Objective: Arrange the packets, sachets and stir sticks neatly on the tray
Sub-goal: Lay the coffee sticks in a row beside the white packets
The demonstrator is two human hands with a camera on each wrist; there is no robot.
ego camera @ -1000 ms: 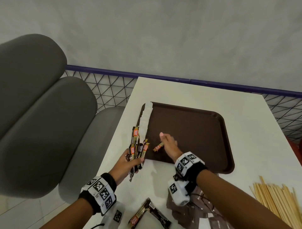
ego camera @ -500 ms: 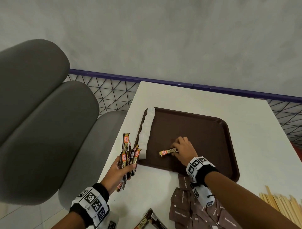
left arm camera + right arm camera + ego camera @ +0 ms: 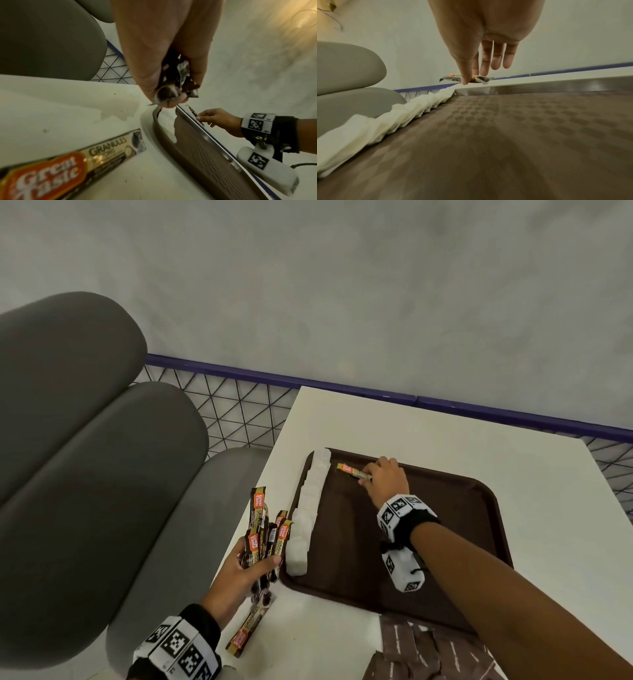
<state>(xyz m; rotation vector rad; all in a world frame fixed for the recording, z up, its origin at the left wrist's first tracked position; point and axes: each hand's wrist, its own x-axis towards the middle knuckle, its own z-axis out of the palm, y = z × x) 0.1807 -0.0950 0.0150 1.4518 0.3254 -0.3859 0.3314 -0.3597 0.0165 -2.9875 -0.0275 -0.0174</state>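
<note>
A brown tray [image 3: 479,508] lies on the white table, with a row of white sachets [image 3: 310,505] along its left rim. My right hand [image 3: 383,477] pinches one coffee stick packet [image 3: 351,470] between thumb and fingers at the tray's far left corner, just above the surface [image 3: 467,79]. Beside the tray's near left corner, my left hand [image 3: 253,566] grips a fanned bunch of coffee stick packets [image 3: 269,529]. In the left wrist view the bunch's lower ends [image 3: 178,77] poke out of that fist.
One more coffee stick packet [image 3: 248,631] lies on the table under my left hand. Brown sugar sachets [image 3: 424,652] are heaped at the tray's near edge. Grey padded seats [image 3: 85,474] stand left of the table; a mesh rail [image 3: 239,405] runs behind it.
My right hand has carried the single packet from the tray's near left area up to its far left corner, beside the top of the white sachet row. The left hand kept its bunch.
</note>
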